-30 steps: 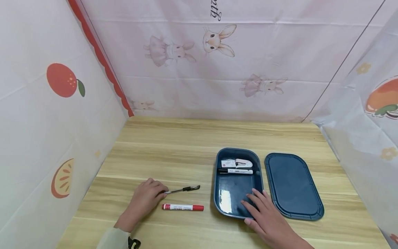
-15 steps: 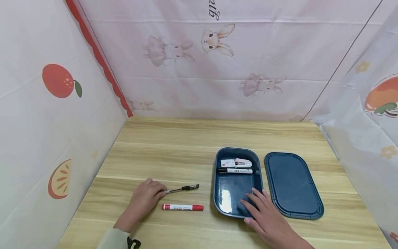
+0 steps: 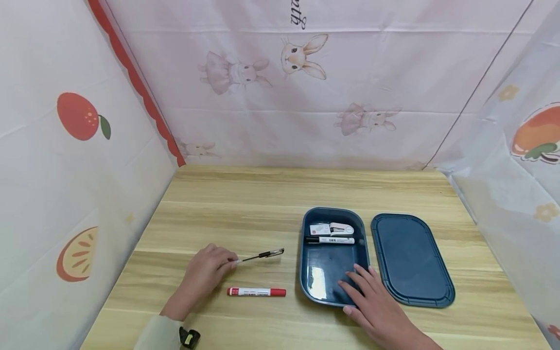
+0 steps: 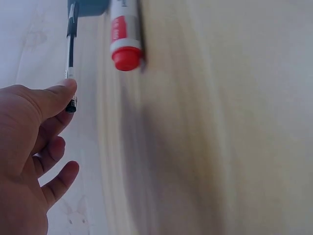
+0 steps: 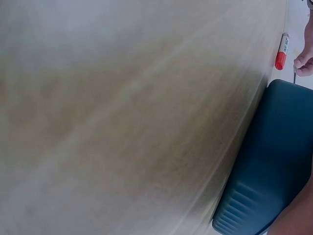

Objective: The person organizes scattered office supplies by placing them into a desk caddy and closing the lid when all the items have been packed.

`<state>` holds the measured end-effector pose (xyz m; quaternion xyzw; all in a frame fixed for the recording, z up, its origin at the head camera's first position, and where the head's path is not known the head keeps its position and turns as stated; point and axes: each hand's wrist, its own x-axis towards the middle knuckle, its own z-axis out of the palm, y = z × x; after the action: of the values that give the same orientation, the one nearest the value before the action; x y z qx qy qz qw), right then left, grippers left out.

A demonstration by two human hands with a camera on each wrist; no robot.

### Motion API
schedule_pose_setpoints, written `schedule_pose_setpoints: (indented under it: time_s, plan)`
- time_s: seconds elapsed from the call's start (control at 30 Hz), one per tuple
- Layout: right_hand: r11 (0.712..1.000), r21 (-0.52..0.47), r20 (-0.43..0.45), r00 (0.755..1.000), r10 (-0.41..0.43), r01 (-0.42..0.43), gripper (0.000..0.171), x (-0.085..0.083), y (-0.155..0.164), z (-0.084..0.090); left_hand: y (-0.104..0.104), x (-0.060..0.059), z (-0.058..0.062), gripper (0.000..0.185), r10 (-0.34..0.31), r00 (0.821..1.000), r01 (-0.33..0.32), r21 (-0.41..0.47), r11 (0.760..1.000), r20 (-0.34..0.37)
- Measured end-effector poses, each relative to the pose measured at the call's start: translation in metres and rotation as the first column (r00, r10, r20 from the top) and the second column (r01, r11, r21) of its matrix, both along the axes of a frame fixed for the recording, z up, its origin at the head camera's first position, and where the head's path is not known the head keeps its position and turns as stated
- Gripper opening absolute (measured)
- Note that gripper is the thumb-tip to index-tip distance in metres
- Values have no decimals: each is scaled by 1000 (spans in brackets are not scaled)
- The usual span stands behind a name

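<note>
The left hand [image 3: 204, 273] pinched the end of a black pen [image 3: 262, 254], tilted up off the table [image 3: 245, 204] near its left front. Just in front lay a red marker [image 3: 256, 291]. The right hand [image 3: 372, 304] rested flat, fingers straight, on the blue box's [image 3: 332, 216] front rim.

Only legible txt: cursive "th" frag on back curtain [image 3: 302, 73], cut off at top edge, above rabbit print [image 3: 303, 56]. Marker [image 3: 256, 291] label print too small to read.
</note>
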<state>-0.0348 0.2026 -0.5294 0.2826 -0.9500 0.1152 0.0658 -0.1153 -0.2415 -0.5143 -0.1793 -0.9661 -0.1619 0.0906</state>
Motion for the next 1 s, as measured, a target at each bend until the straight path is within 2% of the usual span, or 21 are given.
schedule_pose_setpoints:
  time_s: [0.17, 0.4, 0.6, 0.73, 0.87, 1.0]
  plan:
    - [1000, 0, 6, 1000, -2, 2, 45, 0, 0, 0, 10, -8, 9, 9, -43, 999, 42, -34, 999, -30]
    - [1000, -2, 11, 1000, -6, 6, 45, 0, 0, 1, 26, -16, 23, 6, -102, 994, 101, -27, 995, -41]
    - [1000, -1, 7, 1000, -1, 1, 45, 0, 0, 1, 41, -25, 30, 5, -195, 974, 189, -60, 980, -113]
    - [1000, -8, 4, 1000, 1, -1, 45, 0, 0, 0, 52, -30, 34, 5, -238, 961, 230, -71, 970, -138]
    - [1000, -14, 1, 1000, 2, -2, 45, 0, -1, 0, 64, -34, 38, 7, -270, 953, 262, -73, 962, -134]
    - [1000, -19, -2, 1000, -1, 1, 45, 1, 0, -1, 75, -37, 41, 9, -276, 956, 270, -72, 960, -100]
